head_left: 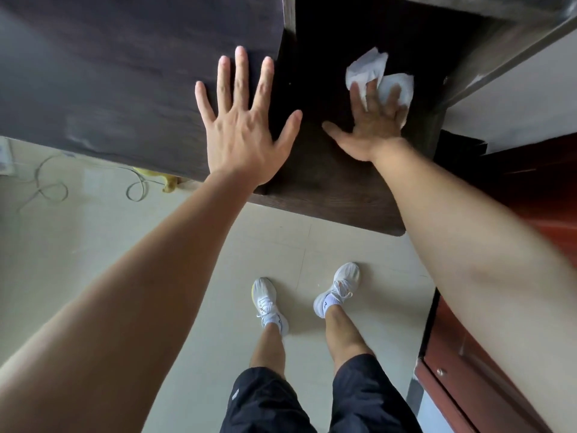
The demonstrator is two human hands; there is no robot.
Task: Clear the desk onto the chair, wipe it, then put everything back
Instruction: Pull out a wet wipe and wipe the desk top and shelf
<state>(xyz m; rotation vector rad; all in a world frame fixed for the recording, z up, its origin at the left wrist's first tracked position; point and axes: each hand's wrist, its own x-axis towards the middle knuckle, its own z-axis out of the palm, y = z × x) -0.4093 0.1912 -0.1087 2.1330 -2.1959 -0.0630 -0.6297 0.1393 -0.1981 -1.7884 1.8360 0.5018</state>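
Nearest, white shoes [269, 303] stood on the pale floor [218, 245], with a red-brown door [499, 385] at the right. Farther out, the left grip [246, 135] lay flat on the dark table [93, 73] near its front edge, wide open, fingers spread and straight, holding nothing. Near it, to the right, the right grip [371, 120] pressed a white wipe [368, 65] down onto the table. Its fingers were stretched out over the wipe, not curled round it, and a fold showed between two of them. The rest of the wipe bunched out past the fingertips.

The wipe looked thin, soft and light, so it would likely crumple or slip from under a loose palm. It would handle best under flat, even pressure, or pinched at its bunched middle. The wiping step seemed to be in hand; the chair was out of view.
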